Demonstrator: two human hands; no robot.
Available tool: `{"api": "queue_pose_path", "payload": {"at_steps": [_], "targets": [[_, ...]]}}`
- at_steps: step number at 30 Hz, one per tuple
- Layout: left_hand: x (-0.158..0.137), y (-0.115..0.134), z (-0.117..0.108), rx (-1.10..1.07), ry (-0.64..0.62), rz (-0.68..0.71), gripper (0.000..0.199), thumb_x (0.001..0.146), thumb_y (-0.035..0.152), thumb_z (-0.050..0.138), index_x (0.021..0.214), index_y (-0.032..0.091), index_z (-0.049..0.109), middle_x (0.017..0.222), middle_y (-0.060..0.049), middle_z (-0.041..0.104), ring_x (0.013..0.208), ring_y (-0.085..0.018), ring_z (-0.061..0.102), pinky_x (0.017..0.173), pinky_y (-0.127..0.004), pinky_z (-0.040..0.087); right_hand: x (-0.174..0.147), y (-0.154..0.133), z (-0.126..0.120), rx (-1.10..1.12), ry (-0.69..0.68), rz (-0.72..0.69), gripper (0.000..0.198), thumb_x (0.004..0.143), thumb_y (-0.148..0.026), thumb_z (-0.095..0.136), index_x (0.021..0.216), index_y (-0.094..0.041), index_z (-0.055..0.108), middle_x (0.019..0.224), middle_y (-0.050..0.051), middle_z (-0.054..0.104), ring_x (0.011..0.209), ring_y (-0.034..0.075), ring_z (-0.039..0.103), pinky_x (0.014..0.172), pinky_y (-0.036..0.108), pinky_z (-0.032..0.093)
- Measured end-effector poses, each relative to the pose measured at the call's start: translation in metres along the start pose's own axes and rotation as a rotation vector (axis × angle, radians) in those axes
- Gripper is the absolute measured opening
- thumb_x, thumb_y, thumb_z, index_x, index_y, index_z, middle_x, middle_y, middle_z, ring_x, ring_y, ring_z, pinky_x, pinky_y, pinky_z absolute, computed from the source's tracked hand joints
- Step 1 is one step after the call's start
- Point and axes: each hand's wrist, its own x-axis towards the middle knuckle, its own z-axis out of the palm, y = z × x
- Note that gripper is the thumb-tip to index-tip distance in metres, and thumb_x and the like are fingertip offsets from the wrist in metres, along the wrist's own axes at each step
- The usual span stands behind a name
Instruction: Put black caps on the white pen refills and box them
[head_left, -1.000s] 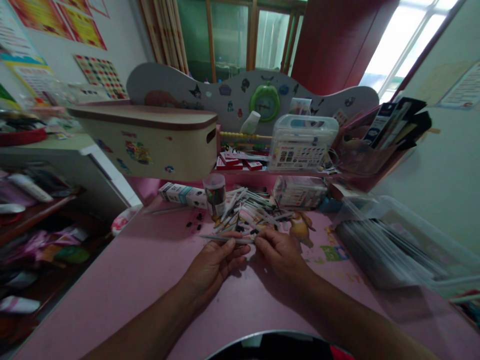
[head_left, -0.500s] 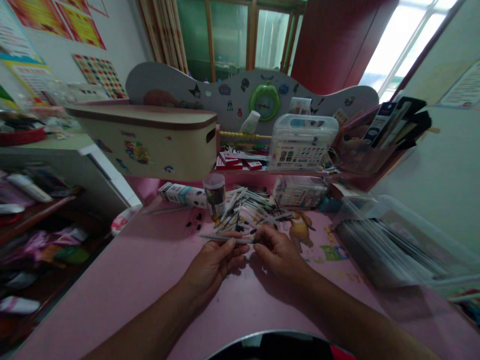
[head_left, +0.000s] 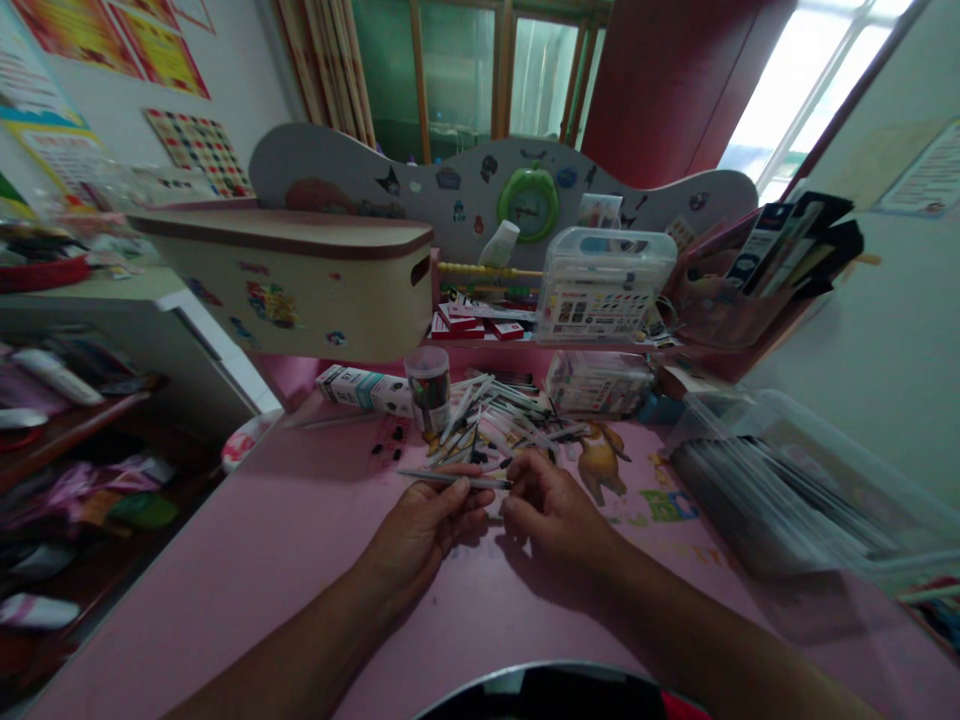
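Observation:
A slim pale pen [head_left: 435, 476] with a dark right end lies level above the pink desk. My left hand [head_left: 427, 520] is closed on its barrel, thumb on top and fingers beneath. Curled at the dark end is my right hand [head_left: 551, 505], thumb and forefinger at the tip; exactly what they pinch is partly hidden. Just beyond both hands spreads a loose heap of pens and white pen barrels [head_left: 495, 410]. Small black caps [head_left: 386, 435] lie left of the heap, near a clear round jar [head_left: 429, 390] with dark pieces inside.
At the right stands a clear plastic tub [head_left: 787, 500] with many dark slim pens. A long patterned box [head_left: 364, 388] lies behind the jar. The shelf above carries a cream lidded bin [head_left: 300, 290], a clear carry case [head_left: 607, 290] and a green clock [head_left: 529, 205].
My right hand has shifted very slightly at the pen's dark end, its thumb moving a little. My left hand and the pen stay nearly in place.

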Motion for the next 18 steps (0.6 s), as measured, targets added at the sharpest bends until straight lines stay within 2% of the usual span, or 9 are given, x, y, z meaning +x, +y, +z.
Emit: {"api": "queue_pose_path", "payload": {"at_steps": [3, 7, 9, 11, 14, 16, 18], "targets": [[0.0004, -0.0005, -0.0011, 0.009, 0.000, -0.018, 0.012, 0.086, 0.003, 0.065, 0.090, 0.013, 0.072, 0.080, -0.008, 0.078, 0.071, -0.016, 0.076, 0.061, -0.020, 0.062, 0.0001, -0.0047, -0.0002, -0.077, 0.016, -0.058, 0.010, 0.083, -0.011, 0.052, 0.082, -0.021, 0.051, 0.075, -0.002, 0.056, 0.068, 0.013, 0.049, 0.061, 0.024, 0.035], [0.0008, -0.0011, -0.0024, 0.006, -0.018, -0.018, 0.013, 0.086, 0.003, 0.064, 0.090, 0.013, 0.072, 0.081, -0.009, 0.079, 0.071, -0.016, 0.076, 0.062, -0.020, 0.062, 0.0010, -0.0073, -0.0023, -0.180, -0.024, -0.173, 0.017, 0.082, -0.008, 0.049, 0.072, -0.020, 0.047, 0.074, -0.001, 0.053, 0.069, 0.013, 0.048, 0.063, 0.026, 0.034], [0.0008, -0.0009, -0.0019, 0.006, -0.029, -0.022, 0.012, 0.086, 0.003, 0.065, 0.090, 0.013, 0.072, 0.079, -0.009, 0.078, 0.070, -0.016, 0.076, 0.061, -0.020, 0.061, 0.0014, -0.0062, -0.0026, -0.144, -0.030, -0.149, 0.016, 0.082, -0.007, 0.048, 0.073, -0.020, 0.048, 0.072, -0.001, 0.052, 0.066, 0.013, 0.047, 0.061, 0.026, 0.033], [0.0005, -0.0005, -0.0010, 0.003, -0.034, -0.021, 0.012, 0.086, 0.003, 0.065, 0.089, 0.013, 0.072, 0.079, -0.009, 0.078, 0.070, -0.015, 0.076, 0.061, -0.020, 0.061, 0.0017, -0.0045, -0.0019, -0.086, -0.018, -0.107, 0.012, 0.082, -0.009, 0.050, 0.082, -0.021, 0.051, 0.071, -0.002, 0.053, 0.064, 0.013, 0.048, 0.059, 0.025, 0.033], [0.0001, -0.0001, -0.0006, -0.005, -0.026, -0.012, 0.012, 0.084, 0.003, 0.066, 0.088, 0.013, 0.072, 0.079, -0.008, 0.078, 0.071, -0.015, 0.076, 0.061, -0.020, 0.062, 0.0019, -0.0033, -0.0004, -0.010, 0.009, 0.001, 0.016, 0.083, -0.011, 0.052, 0.094, -0.022, 0.051, 0.069, -0.005, 0.052, 0.061, 0.012, 0.048, 0.056, 0.023, 0.032], [0.0001, -0.0002, -0.0012, -0.006, -0.026, -0.018, 0.012, 0.084, 0.003, 0.067, 0.088, 0.013, 0.071, 0.079, -0.008, 0.078, 0.070, -0.016, 0.076, 0.061, -0.020, 0.062, 0.0021, -0.0043, -0.0003, 0.010, 0.010, 0.029, 0.012, 0.083, -0.011, 0.051, 0.089, -0.022, 0.050, 0.068, -0.005, 0.051, 0.061, 0.012, 0.047, 0.056, 0.023, 0.032], [0.0000, -0.0005, -0.0020, -0.008, -0.036, -0.027, 0.012, 0.083, 0.004, 0.069, 0.089, 0.013, 0.071, 0.079, -0.008, 0.079, 0.069, -0.016, 0.076, 0.061, -0.021, 0.062, 0.0023, -0.0064, -0.0012, -0.013, 0.001, -0.005, 0.010, 0.084, -0.011, 0.051, 0.082, -0.021, 0.050, 0.070, -0.004, 0.051, 0.064, 0.012, 0.047, 0.058, 0.024, 0.033]]}}
